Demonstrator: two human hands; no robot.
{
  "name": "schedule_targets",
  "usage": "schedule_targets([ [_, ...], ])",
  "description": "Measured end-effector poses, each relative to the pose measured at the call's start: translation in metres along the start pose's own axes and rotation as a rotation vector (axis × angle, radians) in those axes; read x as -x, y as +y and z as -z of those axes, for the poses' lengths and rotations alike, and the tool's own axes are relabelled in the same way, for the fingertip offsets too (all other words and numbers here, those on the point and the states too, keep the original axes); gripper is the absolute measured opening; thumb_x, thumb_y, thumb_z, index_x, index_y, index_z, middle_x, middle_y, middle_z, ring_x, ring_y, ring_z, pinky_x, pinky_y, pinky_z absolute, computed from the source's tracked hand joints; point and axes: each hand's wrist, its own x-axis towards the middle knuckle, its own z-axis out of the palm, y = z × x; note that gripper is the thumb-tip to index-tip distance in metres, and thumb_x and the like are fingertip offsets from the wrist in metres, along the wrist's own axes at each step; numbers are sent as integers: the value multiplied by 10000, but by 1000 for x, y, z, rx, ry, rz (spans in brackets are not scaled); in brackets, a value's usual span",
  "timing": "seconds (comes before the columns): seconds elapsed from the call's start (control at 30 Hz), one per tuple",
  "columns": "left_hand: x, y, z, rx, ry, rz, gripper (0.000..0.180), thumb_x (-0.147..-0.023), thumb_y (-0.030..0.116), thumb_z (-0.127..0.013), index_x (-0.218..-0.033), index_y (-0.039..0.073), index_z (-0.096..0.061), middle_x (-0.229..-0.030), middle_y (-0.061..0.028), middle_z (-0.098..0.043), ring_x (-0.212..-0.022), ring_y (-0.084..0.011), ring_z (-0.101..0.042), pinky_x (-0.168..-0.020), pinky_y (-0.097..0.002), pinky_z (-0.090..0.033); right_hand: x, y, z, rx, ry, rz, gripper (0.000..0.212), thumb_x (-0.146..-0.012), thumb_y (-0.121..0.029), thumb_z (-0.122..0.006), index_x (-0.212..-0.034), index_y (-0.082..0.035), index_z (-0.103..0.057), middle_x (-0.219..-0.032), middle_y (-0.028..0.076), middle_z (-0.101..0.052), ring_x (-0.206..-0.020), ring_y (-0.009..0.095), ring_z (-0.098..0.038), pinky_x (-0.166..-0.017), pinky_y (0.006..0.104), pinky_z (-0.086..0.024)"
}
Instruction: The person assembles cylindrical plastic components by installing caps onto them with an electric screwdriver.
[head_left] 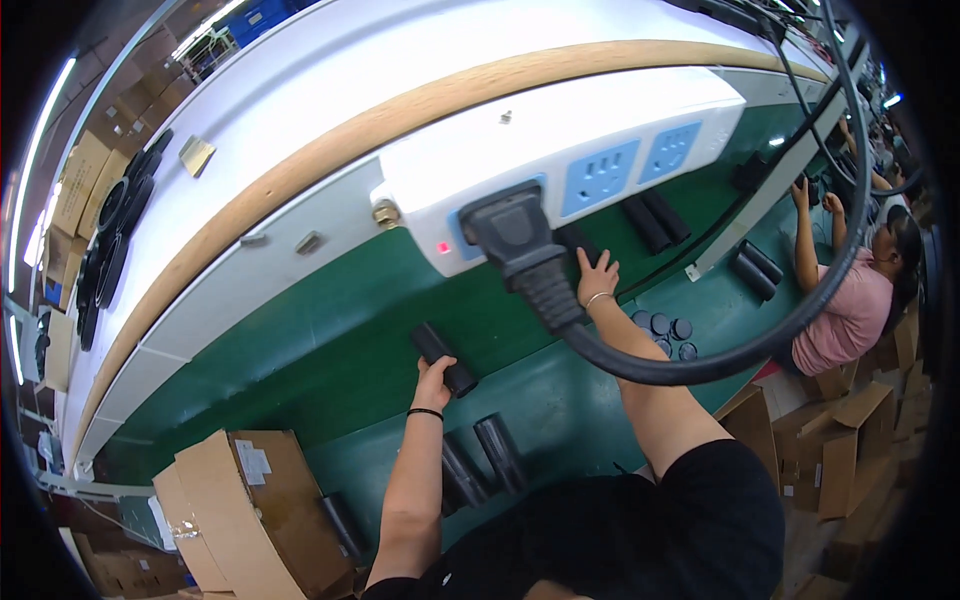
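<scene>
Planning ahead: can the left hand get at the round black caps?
Probably not readily: the left hand holds a black cylinder, and the right forearm crosses between that hand and the caps.

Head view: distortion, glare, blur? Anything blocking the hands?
Head view: strong fisheye, wooden edge bowed, corners black. Head view: ceiling tube light blown out, soft sheen on the green surface. Head view: left hand and black cylinder clear, no obvious motion blur; large black plug blocks some background beside the right hand.
</scene>
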Motion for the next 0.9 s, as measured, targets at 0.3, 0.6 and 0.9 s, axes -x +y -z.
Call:
schedule_targets([
  [0.3, -58, -11, -80, -342, -1, -131, 784, -663, 79, -768, -1283, -22, -299, -1117, -168, -534, -975, -273, -572, -829, -384, -483, 199, 38, 96, -622, -890, 821, 356, -819, -187, -603, -1146, -52, -569, -1009, 145, -637, -931, 270, -618, -827, 358, -487],
  [0.6, -52, -15, -135, -1347, 414, -542, 913, -668, 510, -713, -1364, 139, -253, -1172, -243, -483, -1031, -426, -501, -839, -521, -435, 382, 271, 132, -280, -499, -44, 393, -744, -201, -636, -1109, -58, -596, -989, 172, -641, -913, 341, -611, -822, 404, -483],
  [0.9, 67, -50, -202, -723, -116, -928, 502, -766, 40, -641, -1217, -6, -426, -1143, -178, -454, -1062, -261, -444, -892, -381, -414, 597, 406, 35, -236, -878, -687, 344, -697, -262, -682, -1005, -109, -676, -959, 140, -671, -862, 246, -637, -780, 362, -493],
])
